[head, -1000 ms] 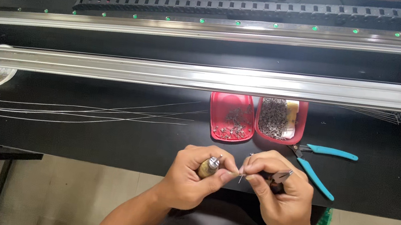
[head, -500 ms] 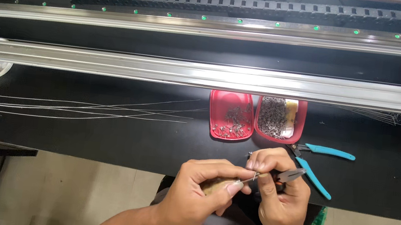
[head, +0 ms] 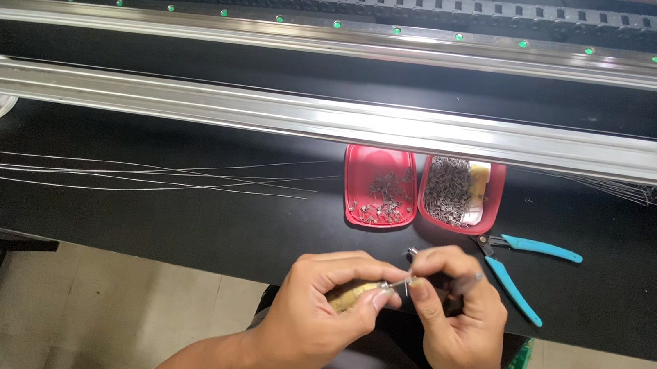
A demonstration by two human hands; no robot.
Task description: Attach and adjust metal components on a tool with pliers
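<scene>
While left hand grips tool | right hand touches tip

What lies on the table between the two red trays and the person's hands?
Head view: only bare black table between the red trays and the left hand and right hand; teal pliers lie to the right.

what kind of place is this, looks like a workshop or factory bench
Most likely a small-parts assembly bench in a workshop or factory. A long aluminium rail with a black cable chain runs across the black worktop, two red trays hold tiny metal parts, and blue-handled cutters lie beside them.
</scene>
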